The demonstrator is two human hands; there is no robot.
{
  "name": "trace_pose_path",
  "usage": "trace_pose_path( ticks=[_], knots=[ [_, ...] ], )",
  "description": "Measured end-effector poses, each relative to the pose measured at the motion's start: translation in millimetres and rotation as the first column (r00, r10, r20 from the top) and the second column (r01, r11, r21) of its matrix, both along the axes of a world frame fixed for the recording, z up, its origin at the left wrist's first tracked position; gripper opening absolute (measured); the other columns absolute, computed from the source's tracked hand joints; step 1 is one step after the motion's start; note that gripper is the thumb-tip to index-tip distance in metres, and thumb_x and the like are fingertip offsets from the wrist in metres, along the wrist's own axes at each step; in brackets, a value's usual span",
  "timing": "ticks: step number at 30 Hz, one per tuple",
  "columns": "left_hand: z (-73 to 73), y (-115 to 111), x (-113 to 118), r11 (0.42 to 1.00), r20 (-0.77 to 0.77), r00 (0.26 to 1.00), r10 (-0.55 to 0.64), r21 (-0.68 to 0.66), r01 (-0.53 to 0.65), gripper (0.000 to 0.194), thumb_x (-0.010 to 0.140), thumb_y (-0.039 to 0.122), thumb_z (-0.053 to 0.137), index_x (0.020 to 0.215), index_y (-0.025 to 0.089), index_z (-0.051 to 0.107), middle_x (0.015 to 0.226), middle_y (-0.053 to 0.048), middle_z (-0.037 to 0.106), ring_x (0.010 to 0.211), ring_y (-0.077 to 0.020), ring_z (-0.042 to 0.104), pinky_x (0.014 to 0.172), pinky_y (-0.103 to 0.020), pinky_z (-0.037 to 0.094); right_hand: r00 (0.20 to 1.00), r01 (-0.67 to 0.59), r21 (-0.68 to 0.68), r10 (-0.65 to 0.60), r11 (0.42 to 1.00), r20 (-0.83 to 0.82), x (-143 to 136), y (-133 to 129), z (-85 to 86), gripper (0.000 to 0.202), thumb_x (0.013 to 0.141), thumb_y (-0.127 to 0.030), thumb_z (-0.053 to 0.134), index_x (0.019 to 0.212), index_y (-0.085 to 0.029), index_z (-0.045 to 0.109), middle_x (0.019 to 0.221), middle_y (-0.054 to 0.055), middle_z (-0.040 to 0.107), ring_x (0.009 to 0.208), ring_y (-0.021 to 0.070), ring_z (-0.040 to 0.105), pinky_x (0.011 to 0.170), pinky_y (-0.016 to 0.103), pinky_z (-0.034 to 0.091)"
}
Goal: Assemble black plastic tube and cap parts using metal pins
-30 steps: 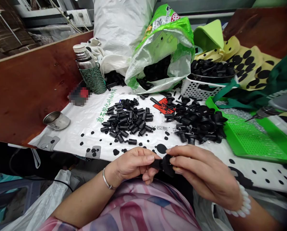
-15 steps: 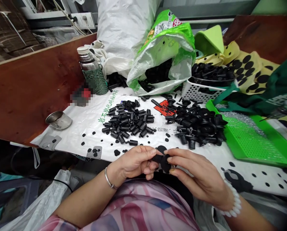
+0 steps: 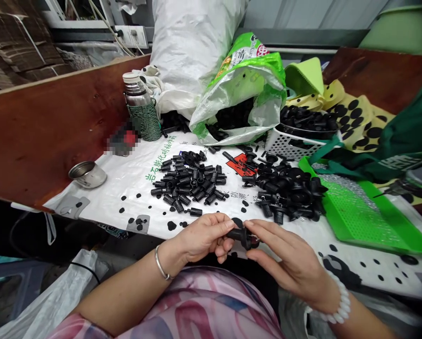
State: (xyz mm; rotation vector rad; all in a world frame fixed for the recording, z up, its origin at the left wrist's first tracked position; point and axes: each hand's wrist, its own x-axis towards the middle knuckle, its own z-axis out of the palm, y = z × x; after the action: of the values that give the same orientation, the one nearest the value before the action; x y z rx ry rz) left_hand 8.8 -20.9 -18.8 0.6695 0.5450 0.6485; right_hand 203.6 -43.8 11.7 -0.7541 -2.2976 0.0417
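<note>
Near the table's front edge, my left hand (image 3: pixel 211 235) pinches the narrow stem of a black plastic fitting (image 3: pixel 245 238) with a round flange. At the fitting's other end, my right hand (image 3: pixel 288 256) has its fingertips and thumb around the flange, at its upper and lower edges. Something small, reddish and shiny shows in the flange end, too small to make out. Just beyond my hands lies a heap of small black ribbed cylinders (image 3: pixel 193 181). To its right is a heap of black flanged fittings (image 3: pixel 292 188).
A green tray (image 3: pixel 352 226) holds silvery pieces at the right. Behind stand a white basket (image 3: pixel 285 143) of black parts, an opened green-white bag (image 3: pixel 232 89), a flask (image 3: pixel 142 110) and a white sack (image 3: pixel 193 47). A metal cup (image 3: pixel 88 174) sits left, beside a brown board (image 3: pixel 55 127).
My right fingers have loosened and spread a little around the flange, showing its reddish end. My left hand keeps hold of the stem. The camera view has shifted slightly.
</note>
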Motion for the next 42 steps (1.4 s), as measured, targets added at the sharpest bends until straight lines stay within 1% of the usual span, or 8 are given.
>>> trace_pose_path(
  ticks=[10,17,21,27,33,36,39,42],
  knots=[
    [-1.8,-3.4,1.7,0.999,0.059,0.998,0.004,-0.053,-0.001,0.03,0.079,0.041,0.064,0.08,0.016,0.047,0.049,0.006,0.051,0.034,-0.0037,0.041,0.037,-0.015,0.043,0.975,-0.022,-0.189,-0.02,0.982,-0.22,-2.9,-5.7,-25.2,0.052,0.082,-0.011,0.056,0.133,-0.018,0.046,0.116,0.012,0.064,0.107,0.0216,0.062,0.089,0.034,0.054],
    [0.9,-2.4,6.1,0.977,-0.115,0.981,0.157,0.166,-0.137,0.034,0.079,0.046,0.062,0.08,0.015,0.048,0.05,0.006,0.053,0.033,-0.003,0.042,0.036,-0.013,0.04,0.949,0.091,-0.304,-0.175,0.948,-0.261,-5.7,-5.6,-39.2,0.049,0.083,-0.014,0.058,0.13,-0.02,0.049,0.116,0.01,0.064,0.102,0.0195,0.063,0.088,0.03,0.053],
    [2.2,-2.5,7.3,0.976,-0.12,0.978,0.173,0.157,-0.153,0.035,0.077,0.046,0.062,0.081,0.015,0.048,0.051,0.006,0.054,0.035,-0.0029,0.044,0.038,-0.014,0.042,0.947,0.149,-0.313,-0.227,0.938,-0.229,-4.9,-2.8,-37.8,0.04,0.085,-0.022,0.057,0.124,-0.02,0.053,0.105,0.009,0.066,0.091,0.0184,0.065,0.079,0.027,0.055],
    [0.4,-0.6,4.3,0.99,-0.094,0.988,0.123,0.081,-0.115,0.038,0.074,0.048,0.066,0.083,0.015,0.047,0.051,0.006,0.055,0.035,-0.0038,0.045,0.039,-0.016,0.044,0.995,0.063,-0.206,-0.077,0.977,-0.061,4.0,3.7,-21.5,0.062,0.087,-0.032,0.055,0.141,-0.014,0.03,0.128,0.018,0.053,0.107,0.025,0.058,0.084,0.036,0.053],
    [1.3,-4.6,8.8,0.956,-0.204,0.954,0.218,0.242,-0.167,0.042,0.071,0.05,0.067,0.086,0.015,0.05,0.057,0.005,0.055,0.042,-0.0046,0.049,0.045,-0.017,0.043,0.987,0.154,-0.169,-0.161,0.974,-0.026,-3.6,9.7,-19.6,0.023,0.089,-0.032,0.051,0.1,-0.013,0.06,0.076,0.008,0.067,0.064,0.0156,0.064,0.057,0.025,0.051],
    [2.7,-6.1,10.6,0.927,-0.239,0.929,0.282,0.319,-0.199,0.042,0.071,0.05,0.067,0.087,0.014,0.051,0.059,0.005,0.053,0.046,-0.0048,0.049,0.048,-0.018,0.043,0.972,0.226,-0.257,-0.235,0.939,-0.002,-7.0,9.2,-20.9,0.031,0.092,-0.036,0.044,0.076,-0.015,0.06,0.06,0.003,0.061,0.051,0.0123,0.058,0.047,0.022,0.044],
    [2.4,-4.4,9.0,0.94,-0.234,0.941,0.244,0.295,-0.171,0.043,0.072,0.051,0.065,0.088,0.014,0.05,0.06,0.004,0.054,0.044,-0.0051,0.049,0.046,-0.018,0.042,0.971,0.231,-0.237,-0.237,0.943,0.005,-4.1,7.2,-18.2,0.039,0.093,-0.043,0.037,0.097,-0.012,0.061,0.069,0.006,0.064,0.051,0.0126,0.057,0.047,0.024,0.046],
    [1.2,-2.2,7.1,0.951,-0.221,0.951,0.216,0.271,-0.153,0.04,0.074,0.049,0.063,0.089,0.015,0.049,0.061,0.004,0.055,0.043,-0.0059,0.049,0.046,-0.02,0.043,0.987,0.157,-0.137,-0.152,0.978,0.051,1.3,6.6,-15.7,0.051,0.09,-0.037,0.047,0.131,-0.007,0.041,0.104,0.017,0.064,0.078,0.0191,0.065,0.065,0.029,0.053]
  ],
)
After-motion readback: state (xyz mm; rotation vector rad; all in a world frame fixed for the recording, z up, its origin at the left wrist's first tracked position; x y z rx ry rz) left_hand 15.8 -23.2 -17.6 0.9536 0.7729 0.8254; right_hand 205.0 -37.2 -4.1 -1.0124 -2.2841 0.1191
